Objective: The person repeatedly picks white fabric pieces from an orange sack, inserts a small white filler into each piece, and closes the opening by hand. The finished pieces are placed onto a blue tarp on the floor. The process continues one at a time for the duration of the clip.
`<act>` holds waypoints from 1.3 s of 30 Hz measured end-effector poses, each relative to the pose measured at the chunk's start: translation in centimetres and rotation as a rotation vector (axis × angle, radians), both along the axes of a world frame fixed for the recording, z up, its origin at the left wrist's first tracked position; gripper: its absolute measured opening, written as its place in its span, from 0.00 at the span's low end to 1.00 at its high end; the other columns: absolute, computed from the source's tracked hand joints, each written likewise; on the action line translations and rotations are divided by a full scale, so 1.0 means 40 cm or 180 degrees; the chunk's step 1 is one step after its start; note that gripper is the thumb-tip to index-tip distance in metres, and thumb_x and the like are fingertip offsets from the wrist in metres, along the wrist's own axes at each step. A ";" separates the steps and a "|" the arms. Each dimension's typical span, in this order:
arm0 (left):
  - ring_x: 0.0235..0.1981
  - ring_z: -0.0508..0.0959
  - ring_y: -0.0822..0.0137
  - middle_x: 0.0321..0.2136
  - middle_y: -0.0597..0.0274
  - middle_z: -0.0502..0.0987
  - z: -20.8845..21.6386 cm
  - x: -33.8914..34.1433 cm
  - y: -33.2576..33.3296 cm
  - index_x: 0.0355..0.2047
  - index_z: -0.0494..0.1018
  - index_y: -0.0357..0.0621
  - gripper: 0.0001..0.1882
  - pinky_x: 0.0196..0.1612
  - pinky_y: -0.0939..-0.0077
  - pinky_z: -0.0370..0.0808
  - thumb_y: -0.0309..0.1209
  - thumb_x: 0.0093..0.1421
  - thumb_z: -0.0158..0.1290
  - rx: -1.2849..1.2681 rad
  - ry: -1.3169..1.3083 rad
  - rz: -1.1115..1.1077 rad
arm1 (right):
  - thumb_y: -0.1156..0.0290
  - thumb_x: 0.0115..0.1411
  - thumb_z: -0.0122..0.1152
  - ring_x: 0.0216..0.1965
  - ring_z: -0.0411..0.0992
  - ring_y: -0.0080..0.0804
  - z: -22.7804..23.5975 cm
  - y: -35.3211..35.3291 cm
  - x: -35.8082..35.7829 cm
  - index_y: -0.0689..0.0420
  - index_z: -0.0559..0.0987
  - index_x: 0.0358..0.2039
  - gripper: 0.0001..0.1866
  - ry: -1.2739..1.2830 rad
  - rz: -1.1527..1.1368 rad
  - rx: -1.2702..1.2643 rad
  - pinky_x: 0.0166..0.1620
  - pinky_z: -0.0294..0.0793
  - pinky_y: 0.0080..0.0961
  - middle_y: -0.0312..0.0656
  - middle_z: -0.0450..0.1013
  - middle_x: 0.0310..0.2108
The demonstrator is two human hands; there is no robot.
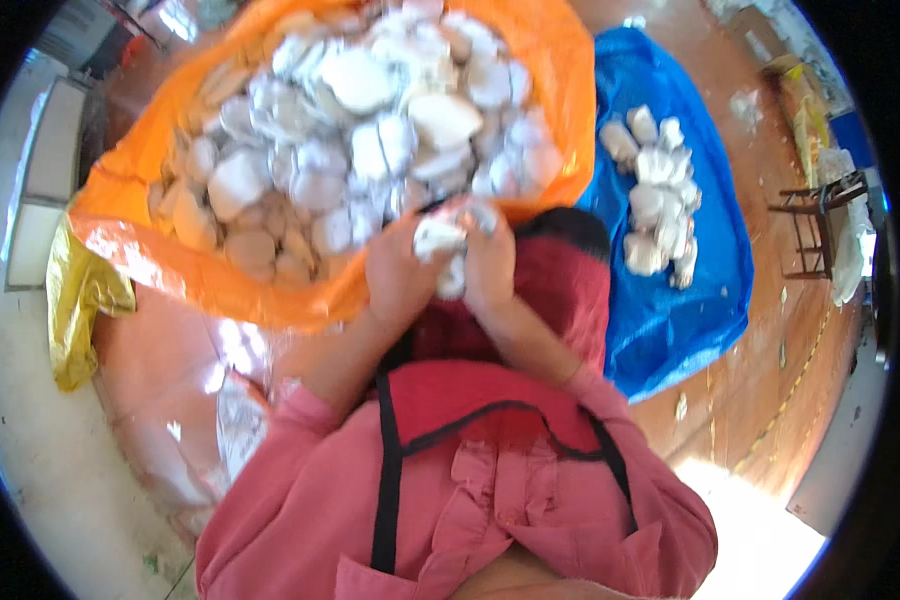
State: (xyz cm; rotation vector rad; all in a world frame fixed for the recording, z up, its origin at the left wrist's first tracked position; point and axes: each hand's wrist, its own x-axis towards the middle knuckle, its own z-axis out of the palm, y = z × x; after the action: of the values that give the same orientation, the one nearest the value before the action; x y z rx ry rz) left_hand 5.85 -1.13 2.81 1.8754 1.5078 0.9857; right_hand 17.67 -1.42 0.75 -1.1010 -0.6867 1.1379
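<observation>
Just beyond the person's lap, covered in dark red cloth [568,300], at the near edge of the large orange plastic sheet [300,312], a small white lumpy piece [440,240] lay between the two bare hands. The left hand [400,265] was curled against its left side and the right hand [492,265] closed on its right side, so both held it, with little gap between them. Blur hid whether it was one piece or two; its long axis seemed to run away from the body, roughly in line with the thumbs. The big heap of white and tan rounded pieces [370,80] stood directly ahead, spreading farther to the left. The shiny blue plastic sheet [675,330], bearing a small pile of elongated white pieces [660,200], lay to the right and slightly forward, well apart from the held piece; the right hand was the nearer one to it.
</observation>
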 end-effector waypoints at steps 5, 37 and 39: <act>0.33 0.81 0.55 0.32 0.48 0.81 -0.111 -0.029 0.035 0.41 0.78 0.41 0.17 0.37 0.63 0.77 0.34 0.52 0.62 -0.0410 -0.0937 0.0367 | 0.71 0.66 0.54 0.37 0.72 0.23 -0.070 0.062 -0.057 0.60 0.76 0.42 0.08 0.0810 0.0086 -0.0350 0.42 0.73 0.24 0.38 0.76 0.37; 0.27 0.80 0.46 0.25 0.48 0.79 -0.031 -0.092 -0.011 0.47 0.73 0.51 0.16 0.30 0.55 0.76 0.38 0.60 0.48 -0.0406 0.1530 -0.0304 | 0.77 0.58 0.62 0.44 0.73 0.28 -0.073 -0.016 0.007 0.57 0.74 0.47 0.16 -0.1869 0.1288 0.0116 0.49 0.72 0.25 0.40 0.75 0.42; 0.21 0.80 0.51 0.20 0.51 0.78 -0.017 -0.079 -0.024 0.40 0.70 0.47 0.12 0.25 0.56 0.75 0.38 0.59 0.50 -0.0147 0.1999 -0.0347 | 0.76 0.58 0.63 0.42 0.73 0.26 -0.132 -0.022 0.005 0.56 0.74 0.46 0.15 -0.1676 0.1252 -0.0024 0.47 0.72 0.25 0.39 0.74 0.40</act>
State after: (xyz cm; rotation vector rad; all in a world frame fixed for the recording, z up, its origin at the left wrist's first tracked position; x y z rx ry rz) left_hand 2.67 -2.09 2.14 2.3317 1.7099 0.3079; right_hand 17.89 -2.31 -4.51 -1.3230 -1.3569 1.1817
